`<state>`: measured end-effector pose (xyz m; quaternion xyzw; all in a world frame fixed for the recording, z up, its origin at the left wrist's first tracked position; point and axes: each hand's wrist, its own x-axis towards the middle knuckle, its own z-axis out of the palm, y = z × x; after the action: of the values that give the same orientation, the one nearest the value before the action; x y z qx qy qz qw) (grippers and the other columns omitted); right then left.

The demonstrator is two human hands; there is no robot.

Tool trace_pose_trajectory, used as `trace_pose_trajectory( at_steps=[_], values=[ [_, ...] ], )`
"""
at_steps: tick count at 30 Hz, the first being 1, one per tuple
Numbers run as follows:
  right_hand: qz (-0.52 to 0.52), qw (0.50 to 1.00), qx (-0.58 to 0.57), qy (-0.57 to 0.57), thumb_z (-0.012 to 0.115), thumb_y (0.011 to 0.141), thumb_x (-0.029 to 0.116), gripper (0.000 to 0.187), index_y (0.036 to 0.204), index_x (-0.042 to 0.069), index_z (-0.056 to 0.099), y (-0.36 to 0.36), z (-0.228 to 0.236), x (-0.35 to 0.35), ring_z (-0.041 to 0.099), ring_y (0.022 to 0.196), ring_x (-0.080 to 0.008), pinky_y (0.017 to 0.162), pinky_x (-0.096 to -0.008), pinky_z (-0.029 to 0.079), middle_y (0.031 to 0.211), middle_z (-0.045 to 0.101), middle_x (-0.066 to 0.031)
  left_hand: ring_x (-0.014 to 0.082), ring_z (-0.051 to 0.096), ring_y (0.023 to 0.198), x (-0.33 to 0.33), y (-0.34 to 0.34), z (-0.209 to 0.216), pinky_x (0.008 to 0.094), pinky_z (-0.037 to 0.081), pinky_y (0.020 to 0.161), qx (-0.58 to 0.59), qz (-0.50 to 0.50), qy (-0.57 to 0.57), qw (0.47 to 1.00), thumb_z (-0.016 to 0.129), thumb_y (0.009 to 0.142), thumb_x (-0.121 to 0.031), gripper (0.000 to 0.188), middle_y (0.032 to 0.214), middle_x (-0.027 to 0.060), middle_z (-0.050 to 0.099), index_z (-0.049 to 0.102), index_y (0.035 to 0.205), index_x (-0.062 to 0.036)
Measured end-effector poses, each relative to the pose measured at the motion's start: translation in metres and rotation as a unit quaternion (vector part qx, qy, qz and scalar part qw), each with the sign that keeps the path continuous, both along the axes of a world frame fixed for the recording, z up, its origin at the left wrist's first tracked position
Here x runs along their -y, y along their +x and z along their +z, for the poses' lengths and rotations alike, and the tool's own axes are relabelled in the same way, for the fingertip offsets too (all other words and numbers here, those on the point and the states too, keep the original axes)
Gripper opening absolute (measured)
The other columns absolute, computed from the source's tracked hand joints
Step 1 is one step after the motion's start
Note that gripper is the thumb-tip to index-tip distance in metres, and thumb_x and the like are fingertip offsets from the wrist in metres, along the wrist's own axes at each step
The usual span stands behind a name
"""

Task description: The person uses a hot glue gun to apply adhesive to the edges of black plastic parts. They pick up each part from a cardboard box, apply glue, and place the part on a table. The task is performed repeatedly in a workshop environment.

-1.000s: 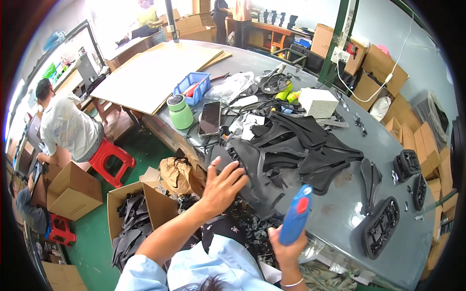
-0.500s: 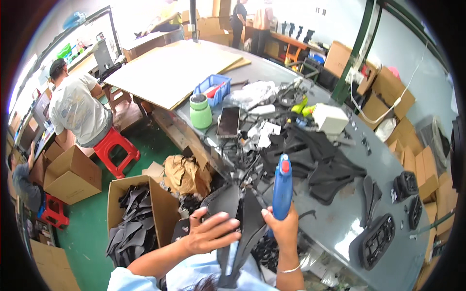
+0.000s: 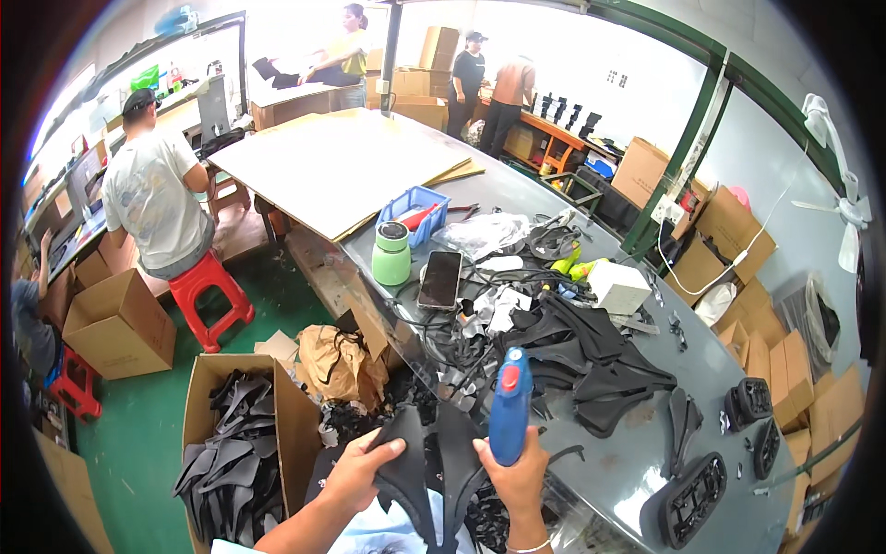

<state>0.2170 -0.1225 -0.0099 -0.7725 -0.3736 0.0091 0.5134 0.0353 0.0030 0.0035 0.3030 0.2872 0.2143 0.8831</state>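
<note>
Since the earlier frame, I see the black saddle piece [image 3: 432, 471] lifted closer, between both hands: left hand [image 3: 355, 471] grasps its edge, right hand [image 3: 515, 473] clenches the blue tool [image 3: 510, 406], probably touching the piece.

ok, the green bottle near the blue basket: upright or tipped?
Upright. The green bottle stands on its base on the grey table, dark cap on top, beside the blue basket and a phone lying flat.

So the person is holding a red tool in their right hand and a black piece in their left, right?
Not quite: the tool in the right hand is blue, with only a small red button on it. The left hand does hold a black piece, as the head view shows.
</note>
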Motion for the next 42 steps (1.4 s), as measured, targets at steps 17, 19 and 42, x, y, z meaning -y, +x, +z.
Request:
trace_pose_trajectory(
  at_steps=[17,19,42],
  values=[
    [0.019,0.984,-0.165,0.068,0.069,0.066,0.003,0.021,0.083,-0.001,0.057,-0.008,0.007,-0.007,0.058,0.059,-0.0118,0.056,-0.0254,0.045,0.067,0.06,-0.0037,0.027,0.065,0.079,-0.007,-0.026,0.019,0.0379,0.055,0.073,0.016,0.042,-0.01,0.999,0.063,0.081,-0.012,0.034,0.089,0.017,0.061,0.051,0.107,0.0064],
    [0.037,0.922,-0.366,0.12,0.069,0.063,0.006,0.013,0.072,0.001,0.061,-0.002,0.026,-0.006,0.054,0.06,-0.0096,0.059,-0.0212,0.041,0.067,0.059,-0.001,0.027,0.065,0.079,-0.005,-0.028,0.012,0.0382,0.055,0.073,0.049,0.019,-0.012,0.999,0.064,0.08,-0.012,0.036,0.09,0.0167,0.061,0.05,0.108,0.006],
    [0.182,0.975,0.096,-0.083,0.082,0.063,0.036,0.05,0.074,0.002,0.047,-0.068,0.014,0.014,0.057,0.046,-0.0284,0.045,-0.0366,0.046,0.054,0.053,-0.0113,0.0294,0.044,0.121,0.007,0.011,0.015,0.0409,0.034,0.104,0.196,0.208,0.229,0.931,0.034,0.098,-0.036,0.057,0.134,0.0237,0.038,0.014,0.141,-0.0048]
  ],
)
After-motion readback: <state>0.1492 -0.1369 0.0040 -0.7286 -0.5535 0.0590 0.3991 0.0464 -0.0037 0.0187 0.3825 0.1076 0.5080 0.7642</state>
